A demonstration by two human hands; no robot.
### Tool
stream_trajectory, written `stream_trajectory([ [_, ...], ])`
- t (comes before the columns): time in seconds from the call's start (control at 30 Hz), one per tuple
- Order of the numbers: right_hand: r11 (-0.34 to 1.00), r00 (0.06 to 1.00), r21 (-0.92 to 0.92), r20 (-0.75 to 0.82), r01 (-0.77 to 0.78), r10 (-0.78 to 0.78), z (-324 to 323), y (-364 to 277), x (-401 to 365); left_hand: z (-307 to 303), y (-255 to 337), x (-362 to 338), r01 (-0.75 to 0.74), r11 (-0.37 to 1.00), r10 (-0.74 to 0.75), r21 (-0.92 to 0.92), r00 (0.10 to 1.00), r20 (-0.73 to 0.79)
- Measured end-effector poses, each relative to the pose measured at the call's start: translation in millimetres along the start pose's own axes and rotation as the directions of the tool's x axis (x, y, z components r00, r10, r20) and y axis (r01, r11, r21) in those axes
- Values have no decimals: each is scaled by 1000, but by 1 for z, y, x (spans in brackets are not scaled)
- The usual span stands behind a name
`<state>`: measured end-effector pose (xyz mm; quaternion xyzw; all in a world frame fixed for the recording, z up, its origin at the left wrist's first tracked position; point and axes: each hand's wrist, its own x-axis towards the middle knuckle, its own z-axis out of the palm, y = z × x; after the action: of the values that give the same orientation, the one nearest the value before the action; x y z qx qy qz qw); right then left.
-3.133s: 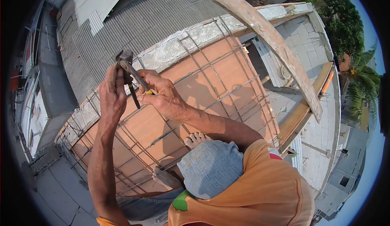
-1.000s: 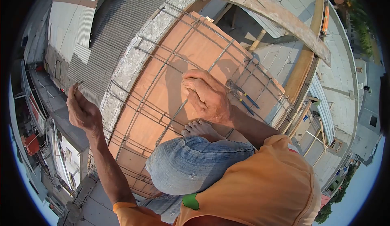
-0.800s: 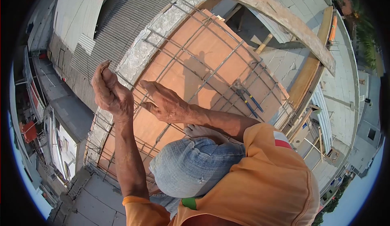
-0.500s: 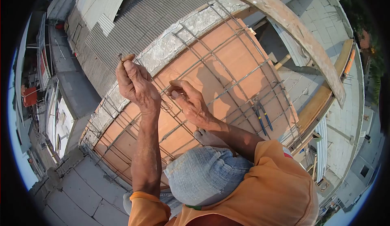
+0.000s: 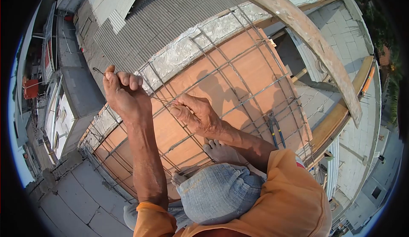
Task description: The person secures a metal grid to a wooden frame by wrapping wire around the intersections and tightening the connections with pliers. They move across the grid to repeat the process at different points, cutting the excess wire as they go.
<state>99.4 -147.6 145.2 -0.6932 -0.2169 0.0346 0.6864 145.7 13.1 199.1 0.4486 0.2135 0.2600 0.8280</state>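
My left hand (image 5: 126,93) is raised over the slab's outer edge, its fingers closed on thin tie wire (image 5: 97,70). The wire's bent, looped end pokes out beyond the thumb and forefinger. Lower and to the right, my right hand (image 5: 199,117) pinches thin wire strands that run toward the left hand. Both hands hover above a grid of steel reinforcing bars (image 5: 230,61) laid over an orange-brown plywood sheet (image 5: 187,93). Pincers (image 5: 275,128) with blue and yellow handles lie on the grid, right of my right hand.
A curved wooden plank (image 5: 294,17) arches over the upper right. Rough concrete edging (image 5: 181,47) borders the plywood, with corrugated roofing (image 5: 157,19) beyond it. A grey block wall (image 5: 81,196) stands lower left. My bare foot (image 5: 218,151) rests among the bars.
My left hand has moved left and down and turned, bringing the looped wire end out to the left. My right hand has closed on wire strands and shifted slightly downward.
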Motion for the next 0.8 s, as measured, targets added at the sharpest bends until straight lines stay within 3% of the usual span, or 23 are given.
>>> stream_trajectory([
  [0.07,999,998,37,56,-22,19,0,-11,8,-4,21,7,-15,997,22,-69,995,96],
  [0.13,972,967,12,106,234,-234,8,-24,16,-7,44,13,-48,991,70,-123,981,183],
  [0.2,953,953,-39,42,300,-299,21,-41,25,-6,73,14,-94,969,158,-230,947,280],
  [0.27,969,981,-178,123,173,-152,27,-54,34,0,108,8,-226,939,314,-258,867,386],
  [0.3,955,974,-224,161,192,-158,29,-60,37,2,120,9,-223,941,311,-256,869,386],
  [0.37,955,964,-206,203,215,-173,28,-68,42,2,132,13,-269,927,369,-262,784,500],
  [0.5,965,961,-169,222,202,-163,28,-62,36,-3,122,25,-218,932,344,-290,780,522],
  [0.63,965,979,-211,160,157,-124,20,-43,22,-4,91,18,-63,946,223,-319,841,494],
  [0.7,983,945,-153,295,-103,145,1,-43,17,-4,75,13,-10,957,150,-288,870,469],
  [0.73,981,945,-160,292,-106,150,-8,-44,13,-3,65,10,-2,956,146,-293,871,470],
  [0.8,929,909,-277,266,-246,320,-29,-43,3,-2,42,4,32,989,38,-141,883,468],
])
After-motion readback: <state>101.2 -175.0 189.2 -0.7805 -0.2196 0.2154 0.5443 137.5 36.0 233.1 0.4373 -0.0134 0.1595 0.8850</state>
